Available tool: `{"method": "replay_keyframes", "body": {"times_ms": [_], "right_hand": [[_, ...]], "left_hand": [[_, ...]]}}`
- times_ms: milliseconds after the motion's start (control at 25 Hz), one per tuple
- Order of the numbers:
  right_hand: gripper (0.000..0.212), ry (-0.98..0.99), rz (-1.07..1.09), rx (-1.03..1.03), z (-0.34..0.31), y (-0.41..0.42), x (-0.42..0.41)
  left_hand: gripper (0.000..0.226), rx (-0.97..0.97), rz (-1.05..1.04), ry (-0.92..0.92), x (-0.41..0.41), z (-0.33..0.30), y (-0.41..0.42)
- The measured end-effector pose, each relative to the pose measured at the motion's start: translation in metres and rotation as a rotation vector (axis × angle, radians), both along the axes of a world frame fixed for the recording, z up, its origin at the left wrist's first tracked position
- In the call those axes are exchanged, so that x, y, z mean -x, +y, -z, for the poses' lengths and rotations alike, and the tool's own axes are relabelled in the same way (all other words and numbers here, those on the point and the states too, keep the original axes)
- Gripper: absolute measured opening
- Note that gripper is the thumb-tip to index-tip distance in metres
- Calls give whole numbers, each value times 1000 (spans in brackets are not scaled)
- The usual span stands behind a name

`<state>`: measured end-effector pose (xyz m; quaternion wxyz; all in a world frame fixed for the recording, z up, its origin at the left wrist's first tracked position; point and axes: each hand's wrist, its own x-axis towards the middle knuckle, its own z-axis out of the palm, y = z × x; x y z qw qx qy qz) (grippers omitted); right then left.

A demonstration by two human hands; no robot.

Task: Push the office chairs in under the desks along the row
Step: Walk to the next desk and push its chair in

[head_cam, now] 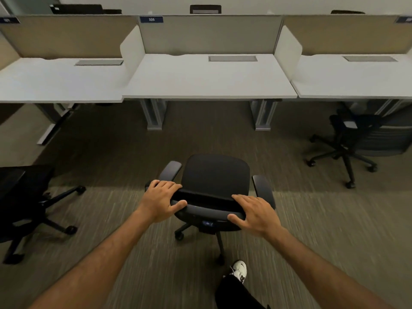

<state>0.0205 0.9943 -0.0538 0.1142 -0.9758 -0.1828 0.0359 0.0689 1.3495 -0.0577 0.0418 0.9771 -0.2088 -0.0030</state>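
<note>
Here both arms reach forward and down, nearly straight, to the top of a chair's backrest. The left hand (161, 200) grips its left end, fingers curled over the top edge and thumb along the near side. The right hand (254, 214) grips the right end, fingers laid over the top and thumb wrapped on the near face.

This middle chair (215, 175) stands on the carpet (116, 219), facing the middle desk (209, 79) and well short of its front edge. Three chairs are in view: the held one, a left chair (24, 197) out in the aisle at the frame's edge, and a right chair (354, 139) near the right desk (356, 81), partly under its edge. Three desks stand side by side; the left desk (55, 81) adjoins the middle one.

Between the middle desk's two legs lies open floor, wider than the held chair. One shoe (239, 269) is planted behind the chair's base.
</note>
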Motion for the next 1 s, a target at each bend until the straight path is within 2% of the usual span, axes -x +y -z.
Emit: {"method": "replay_keyframes", "body": {"times_ms": [480,1000], "right_hand": [[84,-42,-36,1,-2,-16,-221],[78,-95,4,-13,6,12,-434]], "left_hand": [[76,-6,-150,-22,-171,-5,-21],[80,50,-149,-3,-387,-7,8]]}}
